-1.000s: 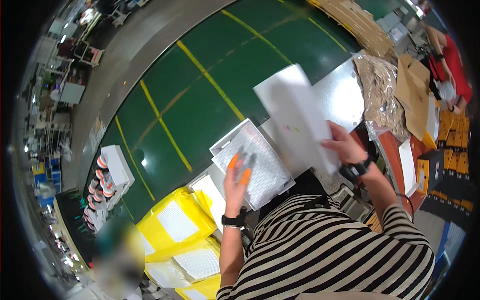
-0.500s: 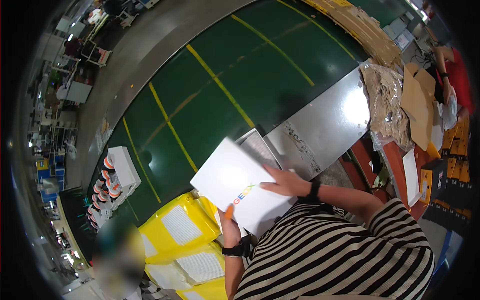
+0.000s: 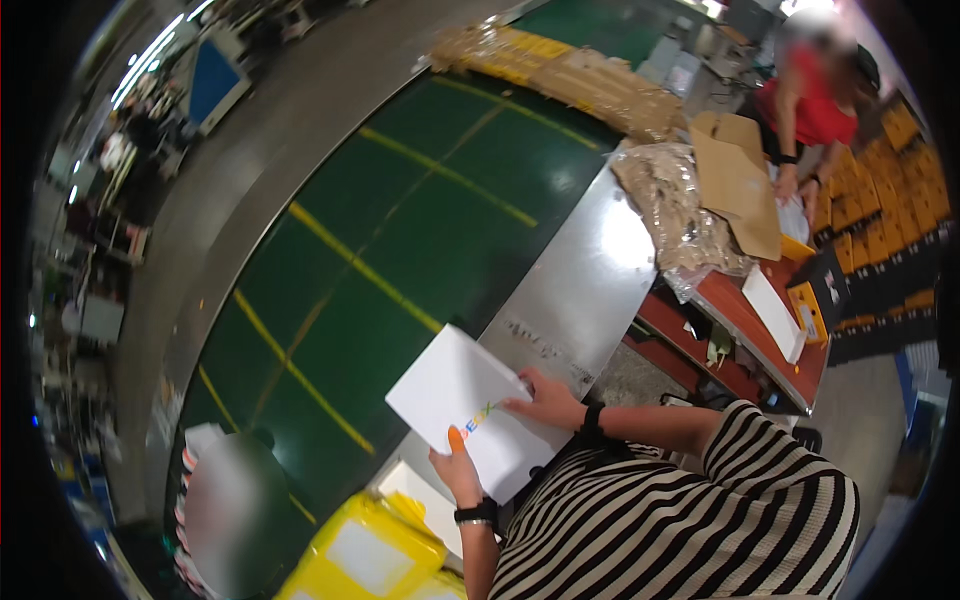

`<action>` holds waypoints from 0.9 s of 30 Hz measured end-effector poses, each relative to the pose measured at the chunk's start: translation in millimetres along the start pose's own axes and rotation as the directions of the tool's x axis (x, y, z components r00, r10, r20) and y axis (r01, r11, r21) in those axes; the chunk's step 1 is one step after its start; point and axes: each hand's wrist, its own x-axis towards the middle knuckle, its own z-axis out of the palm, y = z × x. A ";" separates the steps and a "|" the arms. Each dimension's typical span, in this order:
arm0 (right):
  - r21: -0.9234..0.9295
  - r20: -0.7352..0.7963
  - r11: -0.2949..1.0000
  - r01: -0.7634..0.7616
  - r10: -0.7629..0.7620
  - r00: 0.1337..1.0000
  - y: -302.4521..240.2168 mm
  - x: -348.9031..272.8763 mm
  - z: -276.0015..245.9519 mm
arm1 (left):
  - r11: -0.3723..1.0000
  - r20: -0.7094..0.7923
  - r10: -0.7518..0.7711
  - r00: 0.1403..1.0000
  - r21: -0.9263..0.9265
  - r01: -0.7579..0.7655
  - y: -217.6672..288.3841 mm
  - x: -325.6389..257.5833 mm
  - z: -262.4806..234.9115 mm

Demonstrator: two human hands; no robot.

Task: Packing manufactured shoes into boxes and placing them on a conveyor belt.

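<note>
Left hand [image 3: 460, 474] pinches left edge of white box [image 3: 455, 385], thumb on top; right hand [image 3: 552, 403] clasps opposite edge, seemingly for balance; fingers underneath hidden.

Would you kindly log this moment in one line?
object: white colour-printed box | left hand: holds near-left edge | right hand: holds far-right edge | nearby: yellow package, green conveyor belt

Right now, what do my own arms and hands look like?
Your right sleeve is short, striped black and cream. A dark band circles the right wrist, another the left. Your left hand wears an orange covering on its thumb.
</note>
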 end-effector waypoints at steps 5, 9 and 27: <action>-0.049 0.002 0.995 0.086 -0.086 0.996 45.3 17.3 17.5 | 0.943 -0.038 0.078 0.996 0.327 -0.061 -12.5 4.8 14.5; -0.053 0.113 0.995 0.085 -0.079 0.991 59.8 32.3 16.2 | 0.980 0.030 -0.067 0.997 0.192 0.060 -28.1 12.0 13.9; 0.968 0.221 0.165 -0.190 -0.194 0.956 5.9 102.3 -316.1 | 0.972 0.427 -0.115 0.897 -0.137 0.191 134.7 -22.1 103.1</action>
